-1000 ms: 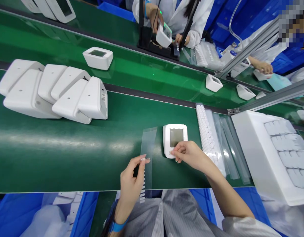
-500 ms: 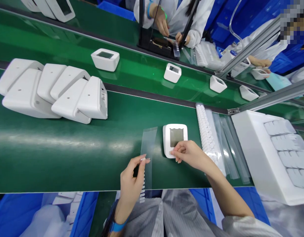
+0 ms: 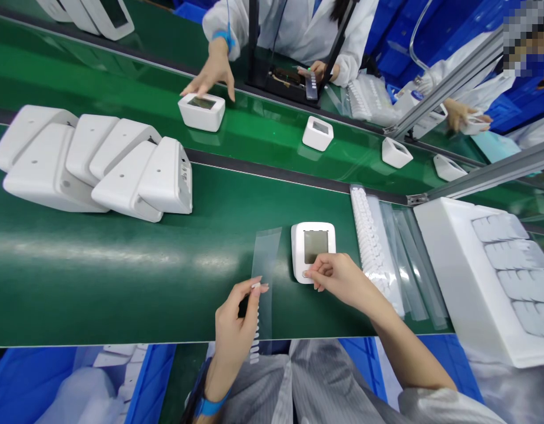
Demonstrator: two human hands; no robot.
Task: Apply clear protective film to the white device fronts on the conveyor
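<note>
My left hand (image 3: 240, 315) is closed in a pinch on a clear plastic strip (image 3: 266, 256) with a row of small white tabs along its edge. A bit of white shows at the thumb tip. To the right of the strip, a white device (image 3: 299, 250) with a grey screen (image 3: 316, 244) lies face up on the green worktop. My right hand (image 3: 336, 274) rests on its lower front, thumb and index finger pinched together against the casing below the screen. Whatever those fingertips hold, if anything, is too small to make out.
White housings (image 3: 121, 171) overlap at the left. More clear strips with white tabs (image 3: 371, 241) lie to the right, beside a white foam box (image 3: 452, 253) of grey-white parts. Beyond, devices (image 3: 318, 134) sit on a green belt (image 3: 254, 126); a co-worker's hand (image 3: 216, 70) touches one.
Across the belt, a co-worker's hand has reached out to the left device. The devices on the belt have shifted right. My own hands have hardly moved.
</note>
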